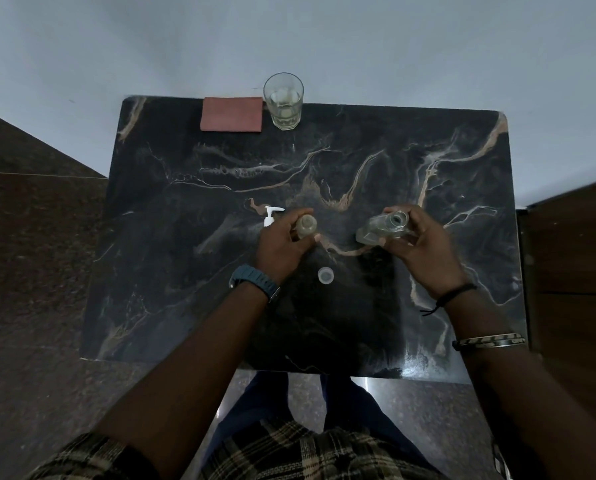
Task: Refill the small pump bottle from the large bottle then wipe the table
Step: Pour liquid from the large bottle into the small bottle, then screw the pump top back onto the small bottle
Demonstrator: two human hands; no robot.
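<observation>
My left hand grips the small clear bottle, which stands upright on the dark marble table with its top off. Its white pump head lies on the table just left of that hand. My right hand holds the large clear bottle, uncapped, its open mouth facing up towards me and its body tilted towards the small bottle. A small clear cap rests on the table between my wrists. A folded reddish cloth lies at the table's far edge.
A drinking glass with a little liquid stands at the far edge, right of the cloth. A pale wall rises behind the table. Brown stone floor lies on the left, a wooden panel on the right.
</observation>
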